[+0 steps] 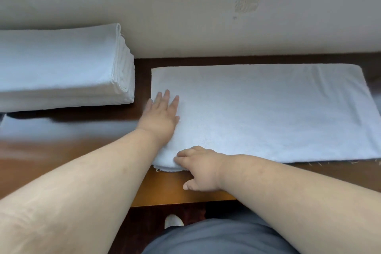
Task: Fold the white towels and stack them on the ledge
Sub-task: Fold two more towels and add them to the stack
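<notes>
A white towel (pixel 268 113) lies folded into a long rectangle on the wooden ledge (pixel 68 142), stretching right from the middle. My left hand (pixel 160 117) rests flat and open on its left end, fingers spread and pointing away from me. My right hand (pixel 198 166) sits at the towel's near left corner with its fingers curled onto the folded edge; whether it pinches the cloth I cannot tell. A stack of folded white towels (pixel 61 68) stands at the left against the wall.
A pale wall (pixel 206 16) runs right behind the ledge. The ledge's front edge (pixel 177 200) is close to my body. Below it are dark floor and a white shoe tip (pixel 173 220). Frayed threads hang from the towel's near edge at the right.
</notes>
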The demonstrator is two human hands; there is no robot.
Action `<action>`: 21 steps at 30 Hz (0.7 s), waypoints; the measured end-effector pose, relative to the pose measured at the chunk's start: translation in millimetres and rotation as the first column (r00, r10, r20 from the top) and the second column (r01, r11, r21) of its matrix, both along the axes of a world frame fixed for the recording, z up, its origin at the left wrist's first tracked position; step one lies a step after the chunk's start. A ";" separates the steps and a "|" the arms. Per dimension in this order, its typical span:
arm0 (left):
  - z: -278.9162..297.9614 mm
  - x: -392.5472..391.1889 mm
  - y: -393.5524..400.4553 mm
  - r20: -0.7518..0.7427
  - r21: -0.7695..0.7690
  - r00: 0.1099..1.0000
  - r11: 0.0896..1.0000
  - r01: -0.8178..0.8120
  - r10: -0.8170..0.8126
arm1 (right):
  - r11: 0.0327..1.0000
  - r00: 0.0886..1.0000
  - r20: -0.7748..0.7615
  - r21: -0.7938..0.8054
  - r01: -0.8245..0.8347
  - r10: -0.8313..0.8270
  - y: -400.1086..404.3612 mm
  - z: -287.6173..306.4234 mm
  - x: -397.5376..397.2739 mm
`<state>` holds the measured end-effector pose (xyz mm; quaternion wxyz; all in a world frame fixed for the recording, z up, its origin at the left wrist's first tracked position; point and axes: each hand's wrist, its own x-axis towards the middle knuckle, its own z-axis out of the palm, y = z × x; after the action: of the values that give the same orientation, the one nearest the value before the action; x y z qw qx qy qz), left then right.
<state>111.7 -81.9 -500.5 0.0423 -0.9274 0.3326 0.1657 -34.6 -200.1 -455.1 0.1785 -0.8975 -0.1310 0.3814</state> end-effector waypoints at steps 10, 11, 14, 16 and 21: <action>15.9 -67.9 66.3 -0.129 0.181 0.982 0.971 0.157 -0.135 | 0.956 0.975 -0.010 -0.204 0.213 -0.220 -9.2 8.5 -47.4; 23.1 -69.7 63.8 -0.128 0.215 0.980 0.960 0.179 -0.154 | 0.934 0.962 -0.028 -0.246 0.258 -0.273 -13.6 13.1 -53.8; 41.4 -87.6 61.6 -0.236 0.253 0.939 0.917 0.308 -0.251 | 0.867 0.909 -0.081 -0.345 0.360 -0.410 -26.2 25.9 -75.0; 51.3 -98.0 59.2 -0.292 0.277 0.911 0.885 0.374 -0.293 | 0.826 0.874 -0.083 -0.380 0.416 -0.479 -35.2 34.5 -89.2; 74.2 -106.0 38.0 -0.293 0.360 0.903 0.839 0.408 -0.314 | 0.760 0.821 -0.012 -0.386 0.523 -0.571 -60.1 51.0 -121.0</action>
<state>5.7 -44.0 -426.3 0.2307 -0.7928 0.4621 0.3236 -155.6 -260.3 -404.1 0.1200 -0.8868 0.2224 0.3869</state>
